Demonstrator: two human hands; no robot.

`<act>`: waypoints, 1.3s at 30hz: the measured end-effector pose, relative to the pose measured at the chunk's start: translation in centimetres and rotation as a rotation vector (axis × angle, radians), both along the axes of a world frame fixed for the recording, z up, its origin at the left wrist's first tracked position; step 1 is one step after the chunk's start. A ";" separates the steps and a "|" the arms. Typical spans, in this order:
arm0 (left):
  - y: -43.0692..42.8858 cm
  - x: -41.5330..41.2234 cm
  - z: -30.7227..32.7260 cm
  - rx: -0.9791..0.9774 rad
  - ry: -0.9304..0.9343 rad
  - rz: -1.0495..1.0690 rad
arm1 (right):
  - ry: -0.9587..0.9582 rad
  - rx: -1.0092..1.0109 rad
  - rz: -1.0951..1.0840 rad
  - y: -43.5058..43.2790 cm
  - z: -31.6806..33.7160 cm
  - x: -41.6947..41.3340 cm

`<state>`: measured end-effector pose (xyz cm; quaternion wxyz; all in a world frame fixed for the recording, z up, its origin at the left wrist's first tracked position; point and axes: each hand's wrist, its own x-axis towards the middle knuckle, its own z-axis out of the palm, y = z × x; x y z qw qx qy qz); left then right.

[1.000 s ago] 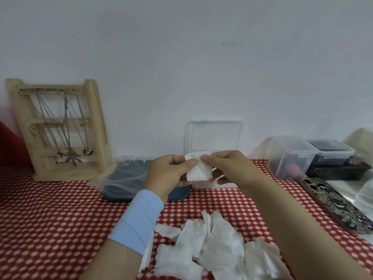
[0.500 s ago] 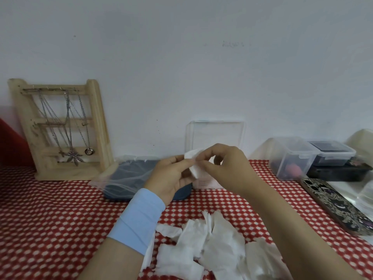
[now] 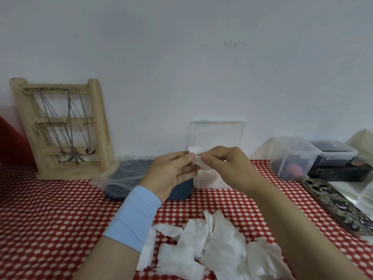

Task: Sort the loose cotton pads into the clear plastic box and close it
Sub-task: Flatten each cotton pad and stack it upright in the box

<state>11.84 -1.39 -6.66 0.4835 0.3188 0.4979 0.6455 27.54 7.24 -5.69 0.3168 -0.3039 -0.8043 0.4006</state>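
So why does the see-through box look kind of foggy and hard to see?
In the head view, the clear plastic box stands open against a white wall, so its lid blends in; soft, even light leaves no strong shadows, and the wide lens bends the wooden jewelry stand near the edge.

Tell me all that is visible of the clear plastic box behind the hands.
The clear plastic box stands on the red-and-white checked tablecloth by the white wall. Its rectangular hinged lid is open and upright, rounded at the corners. The base looks pale, with faint print on its front. The left hand and right hand partly hide it; contact cannot be told.
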 end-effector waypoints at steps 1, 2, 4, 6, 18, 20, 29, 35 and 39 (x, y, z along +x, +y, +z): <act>0.0 0.1 0.0 0.005 0.021 -0.004 | 0.031 -0.036 -0.011 -0.1 0.1 0.0; 0.0 0.2 0.0 0.010 0.048 -0.003 | 0.060 -0.062 -0.023 -0.1 0.1 -0.1; 0.1 0.5 -0.2 0.012 0.096 0.021 | 0.098 -0.104 -0.033 -0.2 0.2 -0.2; 0.3 0.7 -0.4 0.006 0.116 0.061 | 0.093 -0.124 -0.063 -0.5 0.3 -0.4; 0.5 1.2 -0.6 -0.008 0.351 0.200 | -0.064 0.021 -0.209 -0.7 0.3 -0.6; 0.5 1.0 -0.6 -0.004 0.268 0.186 | -0.041 -0.013 -0.201 -0.5 0.3 -0.4; 0.6 -0.3 -0.8 -0.027 -0.105 0.143 | 0.220 -0.222 -0.126 -0.3 2.4 1.3; 0.3 0.0 -0.4 -0.054 -0.090 -0.023 | 0.066 -0.176 -0.014 -0.8 1.8 0.6; 0.1 0.0 -0.1 -0.079 -0.025 -0.047 | 0.002 -0.051 -0.086 0.0 1.4 0.5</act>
